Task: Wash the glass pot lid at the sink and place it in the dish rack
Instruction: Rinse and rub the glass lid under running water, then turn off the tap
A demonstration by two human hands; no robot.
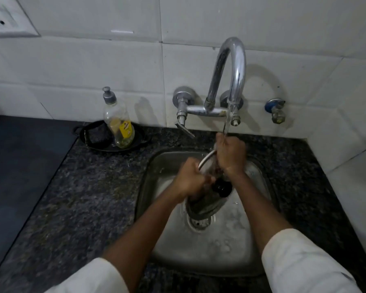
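**Glass lid under the running tap**

We see both hands holding the glass pot lid [207,199] on edge over the steel sink [230,250], near the centre of the view. The lid stands tilted, its metal rim running from about 12 o'clock under the water down to 6 o'clock just above the drain [199,224]. Its black knob [221,187] faces us, between the two wrists.

The left hand [189,180] sits at the lid's 9 o'clock edge, its grip curled tight around the rim. The right hand [230,153] is at the lid's 12 o'clock edge, its grip pressed together over the top of the rim, directly beneath the stream. Both forearms come up from 6 o'clock in rolled white sleeves [304,265].

The curved chrome tap [232,66] rises at 12 o'clock from the tiled wall, and water [227,121] falls from its spout onto the right hand. A blue-handled valve [276,109] sits on the wall at 2 o'clock.

On the dark speckled granite table [82,197], at 10 o'clock from the sink, a black oval tray [140,137] carries a clear dish soap bottle [119,125] with a yellow label, leaning slightly, and a dark scrubber [97,133] just beside it. A wall socket [6,20] shows at 10 o'clock, far corner.
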